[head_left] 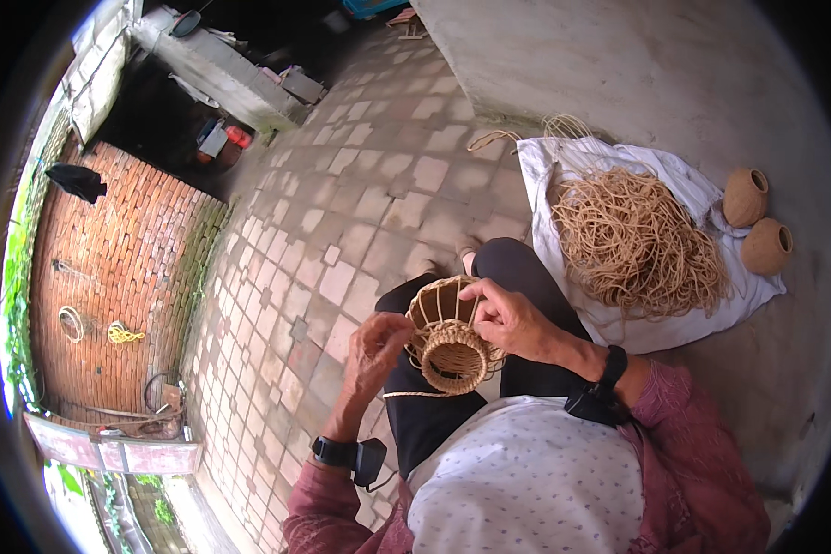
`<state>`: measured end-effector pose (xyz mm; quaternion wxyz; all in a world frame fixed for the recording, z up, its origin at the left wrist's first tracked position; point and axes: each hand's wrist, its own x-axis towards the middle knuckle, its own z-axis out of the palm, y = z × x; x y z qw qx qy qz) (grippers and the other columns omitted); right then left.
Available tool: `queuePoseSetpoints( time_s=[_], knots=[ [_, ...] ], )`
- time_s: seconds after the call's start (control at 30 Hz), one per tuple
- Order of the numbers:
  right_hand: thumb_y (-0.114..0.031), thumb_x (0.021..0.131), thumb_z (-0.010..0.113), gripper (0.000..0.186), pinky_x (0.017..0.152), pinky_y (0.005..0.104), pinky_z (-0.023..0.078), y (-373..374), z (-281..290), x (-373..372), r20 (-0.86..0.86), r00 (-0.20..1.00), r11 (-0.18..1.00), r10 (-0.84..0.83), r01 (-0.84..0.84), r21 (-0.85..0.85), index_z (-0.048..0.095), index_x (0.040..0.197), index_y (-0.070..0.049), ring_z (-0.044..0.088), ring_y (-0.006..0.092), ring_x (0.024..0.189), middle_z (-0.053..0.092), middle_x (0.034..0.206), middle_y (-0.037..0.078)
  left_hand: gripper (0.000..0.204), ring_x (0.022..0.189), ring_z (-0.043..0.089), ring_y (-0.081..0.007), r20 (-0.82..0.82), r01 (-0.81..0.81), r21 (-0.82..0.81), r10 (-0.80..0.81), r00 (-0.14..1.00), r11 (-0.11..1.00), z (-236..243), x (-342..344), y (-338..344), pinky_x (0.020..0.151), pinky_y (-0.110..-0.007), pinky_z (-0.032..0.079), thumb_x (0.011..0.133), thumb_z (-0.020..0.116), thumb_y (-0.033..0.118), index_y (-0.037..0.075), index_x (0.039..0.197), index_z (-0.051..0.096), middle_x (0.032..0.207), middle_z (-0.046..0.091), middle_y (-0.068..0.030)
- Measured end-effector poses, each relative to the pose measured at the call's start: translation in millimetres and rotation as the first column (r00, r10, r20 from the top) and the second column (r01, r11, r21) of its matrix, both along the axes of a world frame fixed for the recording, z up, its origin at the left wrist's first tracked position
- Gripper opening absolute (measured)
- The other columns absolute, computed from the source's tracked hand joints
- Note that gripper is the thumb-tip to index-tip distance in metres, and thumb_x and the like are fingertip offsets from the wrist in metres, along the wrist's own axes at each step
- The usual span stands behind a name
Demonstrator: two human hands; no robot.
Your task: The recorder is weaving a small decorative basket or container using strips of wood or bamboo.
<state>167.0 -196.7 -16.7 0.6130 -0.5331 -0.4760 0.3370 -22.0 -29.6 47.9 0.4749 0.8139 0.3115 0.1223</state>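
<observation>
A small woven basket (454,332) of tan cord rests over my lap. Its thick braided round opening faces me, and bare upright ribs fan out on the far side. My right hand (515,321) is at its upper right, thumb and forefinger pinched at the ribs. At the left side my left hand (375,349) is closed, its fingertips bent together against the basket's edge; what they pinch is too small to make out. A loose cord end (406,394) sticks out leftward below the braided opening, over my dark trousers (414,427).
To my right, a large tangled heap of tan cord (632,242) lies on a white sack (547,185). Two round brown pots (746,197) stand beyond it beside a grey wall (656,74). Paving tiles (332,240) cover the floor, with a brick wall (125,268) at left.
</observation>
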Motion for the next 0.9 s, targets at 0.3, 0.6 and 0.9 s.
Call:
queuePoseSetpoints(
  time_s=[0.3, 0.6, 0.9],
  knots=[
    [-0.006, 0.093, 0.048, 0.036, 0.05, 0.0231, 0.041, -17, 9, -3, -0.251, 0.966, 0.977, 0.067, -0.114, -0.18, 0.042, 0.128, -0.004, 0.051, 0.0066, 0.058, 0.056, 0.074, 0.0, 0.014, 0.067, 0.057, -0.0171, 0.07, 0.16, 0.077, -0.166, 0.984, 0.984, -4, 10, -15, 0.06, -0.03, 0.045, 0.085, 0.063, 0.014, 0.005, 0.093, 0.07, 0.084, 0.057, -0.0076],
    [-0.01, 0.093, 0.05, 0.042, 0.05, 0.0246, 0.047, -30, -8, -9, -0.446, 0.894, 0.984, 0.039, -0.112, -0.139, 0.036, 0.131, -0.001, 0.058, 0.0115, 0.057, 0.058, 0.077, 0.006, 0.014, 0.072, 0.058, -0.0192, -0.125, 0.327, 0.292, -0.304, 0.945, 0.899, 22, 31, -26, 0.062, -0.032, 0.046, 0.075, 0.069, 0.015, 0.003, 0.081, 0.07, 0.078, 0.054, -0.0069],
    [0.01, 0.073, 0.055, 0.031, 0.066, 0.0339, 0.052, 6, 31, 8, 0.531, 0.821, 0.955, -0.21, 0.055, 0.292, 0.059, 0.1, -0.005, 0.065, 0.0266, 0.079, 0.061, 0.091, 0.01, 0.014, 0.065, 0.059, -0.0119, 0.241, 0.113, -0.336, -0.03, 0.97, 0.935, 26, 2, -5, 0.06, -0.026, 0.049, 0.087, 0.061, 0.015, 0.002, 0.092, 0.065, 0.079, 0.059, -0.0024]
  ],
)
